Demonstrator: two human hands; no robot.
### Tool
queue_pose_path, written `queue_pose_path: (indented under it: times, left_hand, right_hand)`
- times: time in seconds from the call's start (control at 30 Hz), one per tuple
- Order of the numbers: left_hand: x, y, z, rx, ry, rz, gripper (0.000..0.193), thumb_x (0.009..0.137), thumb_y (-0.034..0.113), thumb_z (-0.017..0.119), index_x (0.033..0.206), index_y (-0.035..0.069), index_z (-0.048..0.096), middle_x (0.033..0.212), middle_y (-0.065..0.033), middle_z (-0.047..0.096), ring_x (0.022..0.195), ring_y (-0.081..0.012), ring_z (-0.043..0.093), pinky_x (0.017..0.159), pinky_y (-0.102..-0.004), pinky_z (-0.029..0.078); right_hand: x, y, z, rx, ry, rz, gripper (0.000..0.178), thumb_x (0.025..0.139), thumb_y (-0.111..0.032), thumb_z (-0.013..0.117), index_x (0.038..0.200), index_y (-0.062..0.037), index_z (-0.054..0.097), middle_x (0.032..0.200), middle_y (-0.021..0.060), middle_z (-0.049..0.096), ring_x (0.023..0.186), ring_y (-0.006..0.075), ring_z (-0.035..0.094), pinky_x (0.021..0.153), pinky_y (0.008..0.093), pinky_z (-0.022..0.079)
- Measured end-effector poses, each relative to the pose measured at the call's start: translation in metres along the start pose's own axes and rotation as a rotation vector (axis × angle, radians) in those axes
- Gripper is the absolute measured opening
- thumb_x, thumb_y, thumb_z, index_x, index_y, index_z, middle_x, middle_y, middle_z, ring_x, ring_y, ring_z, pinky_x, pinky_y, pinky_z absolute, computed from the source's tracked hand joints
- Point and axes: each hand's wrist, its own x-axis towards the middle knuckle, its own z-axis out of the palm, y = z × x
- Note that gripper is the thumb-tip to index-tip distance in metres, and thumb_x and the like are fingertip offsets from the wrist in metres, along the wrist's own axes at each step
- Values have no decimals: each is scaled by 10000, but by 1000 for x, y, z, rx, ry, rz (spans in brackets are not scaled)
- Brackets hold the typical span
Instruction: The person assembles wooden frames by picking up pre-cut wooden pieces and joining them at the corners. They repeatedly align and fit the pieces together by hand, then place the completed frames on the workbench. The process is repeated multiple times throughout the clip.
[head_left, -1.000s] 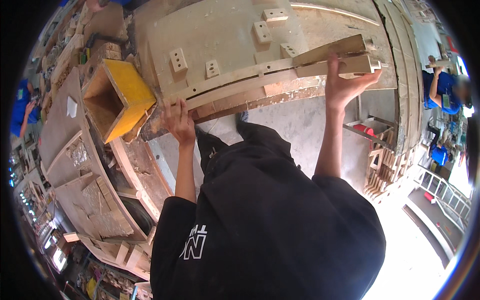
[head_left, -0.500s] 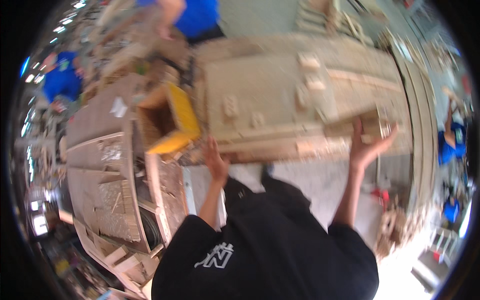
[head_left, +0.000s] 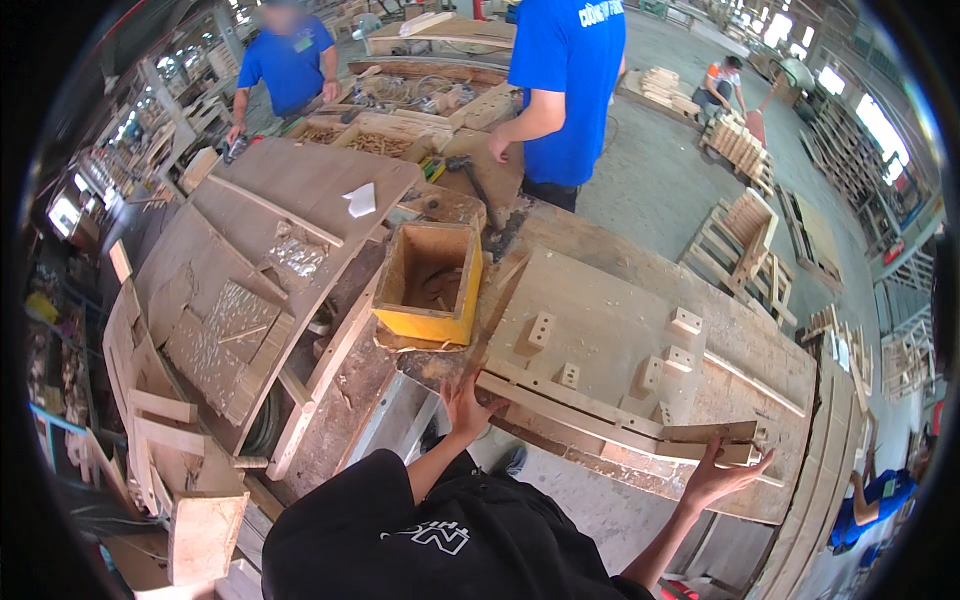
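Note:
A flat wooden panel [head_left: 590, 310] lies on the workbench in front of me, with several small drilled wood blocks [head_left: 541, 330] standing on it. Along its near edge runs a long wooden rail [head_left: 570, 408]. My left hand [head_left: 465, 408] rests against the rail's left end, fingers stretched and thumb apart. At the right end, my right hand [head_left: 712, 480] grips short wooden strips [head_left: 705, 440] that lie beside the panel's near right corner; its index finger lies over them and its thumb extends right. Some of its fingers are hidden.
A yellow-sided wooden box [head_left: 425, 325] stands left of the panel. Farther left is a large brown board [head_left: 300, 190] with scraps on it. A hammer [head_left: 475, 185] lies behind the box. Two people in blue shirts [head_left: 570, 90] work across the bench. A thin strip [head_left: 752, 383] lies right.
My view has swung and steadied. The wooden piece in my right hand has come down from over the panel to its near edge. My left hand stays by the left end.

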Motion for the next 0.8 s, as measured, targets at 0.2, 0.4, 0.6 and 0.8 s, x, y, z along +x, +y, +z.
queue_pose_path:
  times: [0.2,0.4,0.6,0.8]
  left_hand:
    - [5,-3,-7,-110,36,103,897,658,464,823,1375,71,453,1370,-157,500,1336,-324,382,1108,-515,219]
    - [13,1,-11,98,-5,493,913,649,408,827,1420,124,430,1391,-151,473,1352,-325,361,1110,-496,253]
    - [49,58,6,45,-357,855,932,639,454,812,1417,115,427,1383,-126,485,1283,-308,439,1076,-493,310]
    - [54,63,25,87,-484,974,889,724,555,705,1431,108,404,1373,-151,471,1108,-308,533,989,-476,391]
  right_hand:
    - [7,1,-18,117,-1,-109,751,891,-367,677,1460,-30,321,1444,190,415,1288,372,438,1065,500,348]
    - [17,-4,-27,165,20,-111,512,958,-294,598,1358,2,476,1343,189,528,1172,336,546,976,457,436]
    - [24,-8,-16,191,42,-117,455,942,-280,623,1294,-2,549,1274,180,562,1133,316,563,925,439,456]
    - [27,-2,-4,167,115,-138,473,911,-263,663,1295,-13,547,1156,164,567,1001,280,565,863,429,457]
